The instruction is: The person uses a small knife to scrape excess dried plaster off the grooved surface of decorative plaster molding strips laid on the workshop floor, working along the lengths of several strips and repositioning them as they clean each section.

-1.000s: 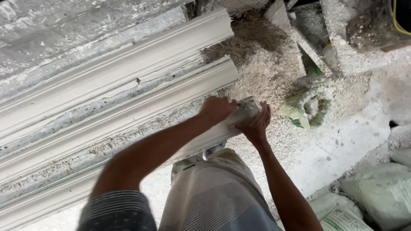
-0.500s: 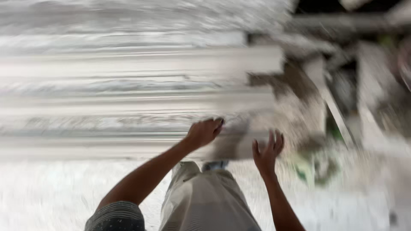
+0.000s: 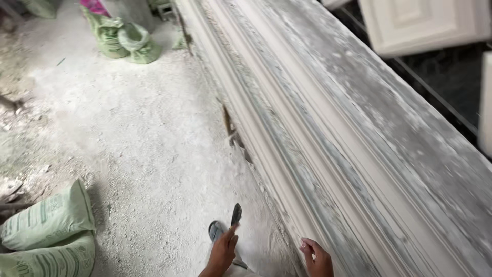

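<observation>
Long white plaster mouldings [image 3: 307,138] lie side by side on a dusty grey bench [image 3: 410,133] that runs from the top centre to the bottom right. At the bottom edge, my right hand [image 3: 318,256] hovers with loosely curled fingers next to the nearest moulding's edge, holding nothing. My left hand [image 3: 223,252] hangs over the floor to the left of the bench, fingers extended, also holding nothing. Just above the left hand, my foot in a dark sandal [image 3: 225,225] shows on the floor.
The floor [image 3: 138,138] is covered in white dust and rubble. Green sacks [image 3: 48,225] lie at the bottom left, and more green sacks [image 3: 123,38] at the top left. A white framed panel [image 3: 425,23] stands beyond the bench at the top right.
Both hands were on the end of a white moulding piece; now they are off it and empty. The view has swung to look along the bench.
</observation>
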